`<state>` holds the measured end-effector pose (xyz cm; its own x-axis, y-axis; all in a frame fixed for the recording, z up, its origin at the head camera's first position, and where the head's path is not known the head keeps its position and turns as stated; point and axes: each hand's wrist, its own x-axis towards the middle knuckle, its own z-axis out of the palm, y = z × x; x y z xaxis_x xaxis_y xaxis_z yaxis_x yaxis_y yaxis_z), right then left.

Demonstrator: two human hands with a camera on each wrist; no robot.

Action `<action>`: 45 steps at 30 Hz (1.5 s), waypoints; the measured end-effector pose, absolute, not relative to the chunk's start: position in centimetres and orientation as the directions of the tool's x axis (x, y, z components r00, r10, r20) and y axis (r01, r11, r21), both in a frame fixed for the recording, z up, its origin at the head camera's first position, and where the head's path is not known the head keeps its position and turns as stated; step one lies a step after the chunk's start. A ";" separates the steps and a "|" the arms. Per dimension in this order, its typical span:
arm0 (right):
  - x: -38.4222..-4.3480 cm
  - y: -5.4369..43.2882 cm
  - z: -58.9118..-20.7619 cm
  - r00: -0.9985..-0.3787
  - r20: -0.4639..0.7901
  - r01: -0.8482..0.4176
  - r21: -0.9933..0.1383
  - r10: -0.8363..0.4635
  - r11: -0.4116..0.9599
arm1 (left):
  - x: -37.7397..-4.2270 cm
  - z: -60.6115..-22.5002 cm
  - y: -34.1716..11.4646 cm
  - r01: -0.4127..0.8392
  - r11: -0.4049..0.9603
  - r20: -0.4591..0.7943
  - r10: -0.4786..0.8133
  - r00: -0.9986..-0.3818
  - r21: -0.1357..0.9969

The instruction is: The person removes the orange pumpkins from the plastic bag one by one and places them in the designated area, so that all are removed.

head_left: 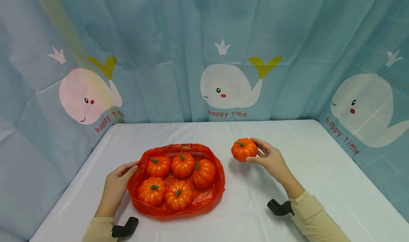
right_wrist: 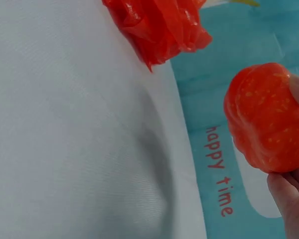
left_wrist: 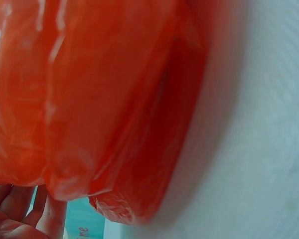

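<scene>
My right hand (head_left: 266, 160) grips a small orange toy pumpkin (head_left: 244, 150) with a green stem, thumb on the near side and fingers behind. The pumpkin is held above the white table, to the right of a red plastic bag (head_left: 218, 195). The bag lies wide open with its edge folded down, and several similar pumpkins (head_left: 179, 195) sit inside it. At the bag's left edge, my left hand (head_left: 116, 185) pinches the rim between thumb and fingers. In the left wrist view, the bag's side (left_wrist: 89, 99) hides part of those fingers.
A white cloth covers the table (head_left: 271, 132). Behind it hangs a blue curtain (head_left: 159, 39) printed with whales and lettering. Each sleeve has a black wrist mount, one at the left wrist (head_left: 125, 227) and one at the right wrist (head_left: 279, 208).
</scene>
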<state>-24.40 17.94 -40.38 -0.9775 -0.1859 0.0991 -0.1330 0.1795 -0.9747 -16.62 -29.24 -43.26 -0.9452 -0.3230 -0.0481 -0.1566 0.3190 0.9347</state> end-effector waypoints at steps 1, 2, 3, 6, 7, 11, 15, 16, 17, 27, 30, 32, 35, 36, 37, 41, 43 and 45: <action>-24.5 17.9 -40.5 -0.979 0.089 -0.122 -0.977 -0.185 0.175 | -16.6 -43.2 -29.3 -0.156 0.318 -0.048 -0.323 -0.945 0.935; -24.5 17.9 -40.6 -0.979 0.082 -0.114 -0.978 -0.186 0.172 | -16.6 -43.3 -29.3 -0.156 0.318 -0.048 -0.323 -0.945 0.935; -24.6 17.9 -40.8 -0.980 0.075 -0.108 -0.979 -0.186 0.174 | -16.6 -43.3 -29.3 -0.157 0.315 -0.050 -0.324 -0.945 0.936; -24.6 17.9 -41.2 -0.981 0.059 -0.093 -0.979 -0.185 0.181 | -16.6 -43.3 -29.3 -0.163 0.309 -0.057 -0.323 -0.945 0.937; -24.6 17.9 -41.3 -0.980 0.060 -0.095 -0.978 -0.189 0.185 | -16.5 -43.3 -29.3 -0.166 0.309 -0.060 -0.324 -0.944 0.937; -24.7 17.9 -42.0 -0.981 0.054 -0.088 -0.979 -0.185 0.185 | -16.5 -43.3 -29.2 -0.176 0.307 -0.070 -0.329 -0.942 0.935; -25.0 18.0 -42.7 -0.982 0.052 -0.085 -0.980 -0.183 0.178 | -16.5 -43.3 -29.3 -0.187 0.309 -0.078 -0.334 -0.939 0.932; -25.1 18.0 -42.8 -0.982 0.050 -0.083 -0.980 -0.182 0.179 | -16.5 -43.3 -29.3 -0.188 0.311 -0.078 -0.335 -0.939 0.932; -25.2 18.0 -42.9 -0.982 0.049 -0.083 -0.980 -0.185 0.181 | -16.5 -43.3 -29.3 -0.188 0.313 -0.076 -0.337 -0.938 0.931; -25.4 18.0 -43.7 -0.982 -0.012 -0.026 -0.980 -0.189 0.197 | -16.4 -43.1 -29.3 -0.196 0.317 -0.080 -0.345 -0.935 0.928; -25.4 18.1 -43.8 -0.983 -0.026 -0.012 -0.978 -0.181 0.206 | -16.4 -43.1 -29.3 -0.196 0.312 -0.081 -0.346 -0.935 0.930; -25.4 18.2 -44.0 -0.983 -0.035 -0.005 -0.977 -0.181 0.214 | -16.4 -43.1 -29.2 -0.196 0.309 -0.083 -0.345 -0.935 0.931; -25.4 18.3 -44.2 -0.981 -0.048 0.007 -0.977 -0.186 0.212 | -16.4 -43.1 -29.2 -0.199 0.305 -0.087 -0.343 -0.935 0.931; -25.4 18.3 -44.2 -0.981 -0.049 0.009 -0.978 -0.189 0.209 | -16.5 -43.1 -29.2 -0.199 0.305 -0.088 -0.342 -0.936 0.931; -25.4 18.3 -44.2 -0.980 -0.050 0.010 -0.979 -0.191 0.205 | -16.5 -43.1 -29.2 -0.198 0.305 -0.087 -0.341 -0.936 0.932; -25.4 18.2 -44.2 -0.979 -0.054 0.011 -0.978 -0.198 0.210 | -16.5 -43.1 -29.2 -0.189 0.303 -0.081 -0.336 -0.938 0.934; -25.4 18.2 -44.2 -0.978 -0.056 0.011 -0.976 -0.202 0.217 | -16.5 -43.1 -29.2 -0.186 0.300 -0.080 -0.334 -0.939 0.935; -25.4 18.3 -44.2 -0.977 -0.058 0.011 -0.975 -0.206 0.222 | -16.5 -43.0 -29.1 -0.185 0.303 -0.079 -0.330 -0.941 0.935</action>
<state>-25.44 18.28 -44.15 -0.9768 -0.2063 -0.0578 0.0109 0.2216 -0.9751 -16.52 -29.14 -43.01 -0.9407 -0.3298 -0.0791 -0.1849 0.3032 0.9348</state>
